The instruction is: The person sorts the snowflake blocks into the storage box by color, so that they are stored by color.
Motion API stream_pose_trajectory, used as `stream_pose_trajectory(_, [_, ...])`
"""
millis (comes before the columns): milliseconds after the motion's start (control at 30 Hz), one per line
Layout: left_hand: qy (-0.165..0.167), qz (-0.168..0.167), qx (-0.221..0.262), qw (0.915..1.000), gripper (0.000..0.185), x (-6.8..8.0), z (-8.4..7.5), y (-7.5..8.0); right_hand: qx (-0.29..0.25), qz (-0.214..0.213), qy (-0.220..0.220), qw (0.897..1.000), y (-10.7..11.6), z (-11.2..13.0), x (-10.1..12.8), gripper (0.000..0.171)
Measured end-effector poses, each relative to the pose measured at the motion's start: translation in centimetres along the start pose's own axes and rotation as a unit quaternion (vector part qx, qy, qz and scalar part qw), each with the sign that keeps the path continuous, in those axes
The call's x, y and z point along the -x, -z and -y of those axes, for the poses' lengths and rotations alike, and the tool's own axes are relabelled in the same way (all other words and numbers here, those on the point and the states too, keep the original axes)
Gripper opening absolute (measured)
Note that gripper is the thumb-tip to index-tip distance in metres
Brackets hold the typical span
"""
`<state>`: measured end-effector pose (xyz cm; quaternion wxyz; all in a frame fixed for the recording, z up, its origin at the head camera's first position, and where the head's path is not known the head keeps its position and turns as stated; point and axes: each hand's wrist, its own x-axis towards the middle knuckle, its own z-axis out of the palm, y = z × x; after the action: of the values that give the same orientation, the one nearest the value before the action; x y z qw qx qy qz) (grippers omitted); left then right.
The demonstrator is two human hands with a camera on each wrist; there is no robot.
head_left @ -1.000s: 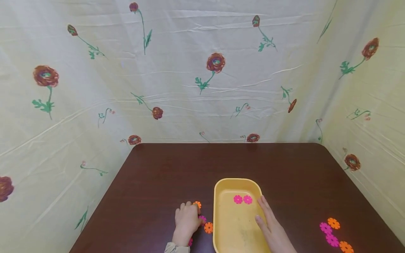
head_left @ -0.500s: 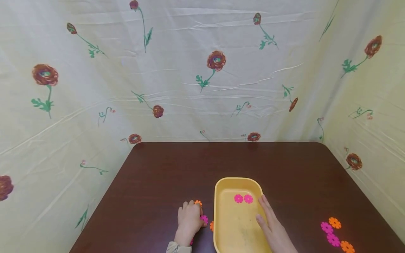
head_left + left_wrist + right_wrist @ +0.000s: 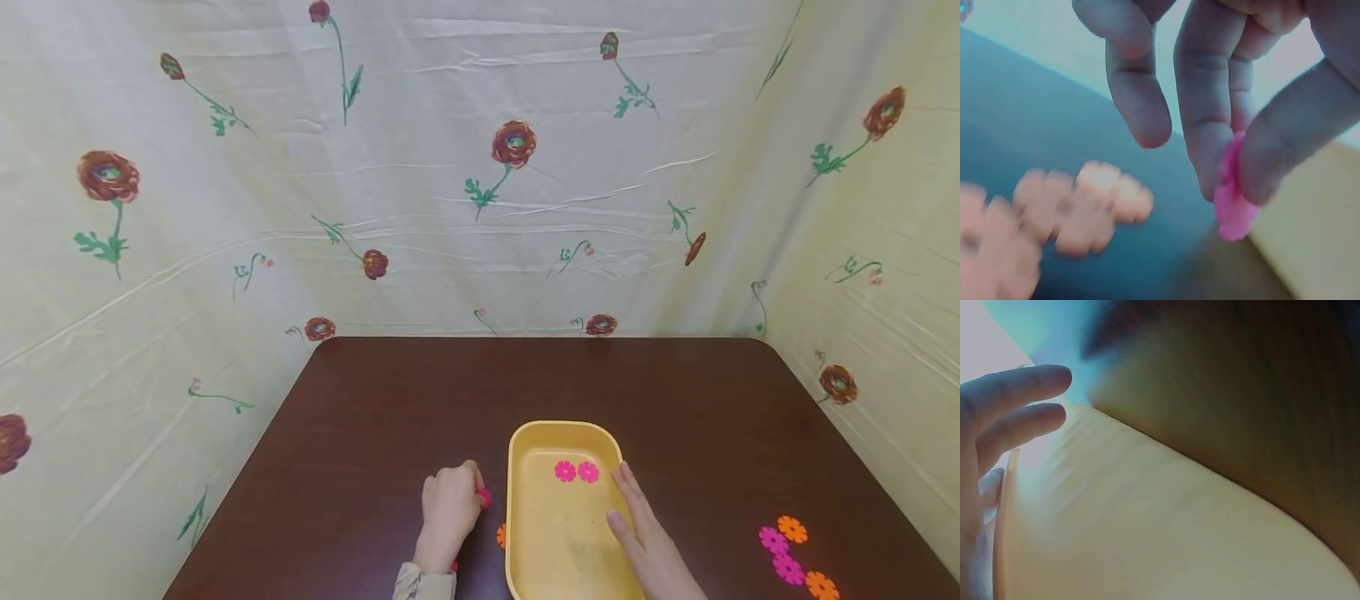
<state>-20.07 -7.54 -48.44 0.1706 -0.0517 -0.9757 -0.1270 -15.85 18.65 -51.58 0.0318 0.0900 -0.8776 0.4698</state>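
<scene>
- Cream fabric printed with red flowers (image 3: 513, 146) hangs behind and to both sides of a dark brown wooden counter (image 3: 420, 392).
- A shallow yellow plastic tray (image 3: 525, 533) sits near the front edge of the counter, with two pink flower-shaped plastic discs (image 3: 576, 472) lying flat inside at its far end.
- The left hand (image 3: 448, 512) is just left of the tray, fingers curled; thumb and fingers pinch a pink flower-shaped plastic disc (image 3: 1232, 201) on its edge, held clear of the counter and close to the tray's left wall.
- An orange flower-shaped disc (image 3: 501, 536) lies on the counter between that hand and the tray; the blurred left wrist view shows more orange ones (image 3: 1085, 206) below the fingers.
- The right hand (image 3: 641, 533) rests on the tray's right rim with fingers straight and relaxed, holding nothing.
- Four more pink and orange discs (image 3: 793, 554) lie in a cluster well apart, at the counter's right front.
- Risk, as a judgement: the pinch catches only the disc's edge, so the thin piece could twist and slip out, or clip the tray wall and fall outside.
</scene>
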Motion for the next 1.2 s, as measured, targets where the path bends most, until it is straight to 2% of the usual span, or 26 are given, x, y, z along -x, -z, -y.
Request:
stream_pose_trajectory(133, [0.020,-0.025,-0.004,0.9995,0.025,-1.1,-0.8,1.5,-0.002,0.000,-0.002,1.000,0.1,0.0,0.1,0.056])
stream_pose_trajectory(267, [0.026,-0.037,0.008,0.9989,0.023,-2.2,-2.4,2.8,0.005,0.001,-0.006,1.000,0.1,0.0,0.1,0.057])
stream_pose_trajectory(500, [-0.013,-0.022,0.018,0.9995,0.019,-3.9,-6.4,3.8,0.000,-0.004,-0.003,1.000,0.1,-0.1,0.1,0.055])
stream_pose_trajectory(700, [-0.035,-0.007,0.023,0.9991,0.017,-5.0,-9.5,3.4,-0.003,-0.012,0.005,1.000,-0.2,-0.3,0.0,0.054])
stream_pose_trajectory(833, [-0.042,0.004,0.028,0.9987,0.017,-5.4,-11.0,2.9,-0.005,-0.013,0.004,1.000,-0.4,-0.5,-0.1,0.054])
stream_pose_trajectory(1000, [-0.041,0.022,0.046,0.9979,0.016,-5.8,-12.1,1.9,-0.004,-0.019,0.010,1.000,-0.5,-0.7,-0.1,0.053])
stream_pose_trajectory(1200, [-0.026,0.064,0.046,0.9965,0.017,-6.1,-13.1,0.5,-0.011,-0.026,0.023,0.999,-0.5,-0.8,-0.1,0.051])
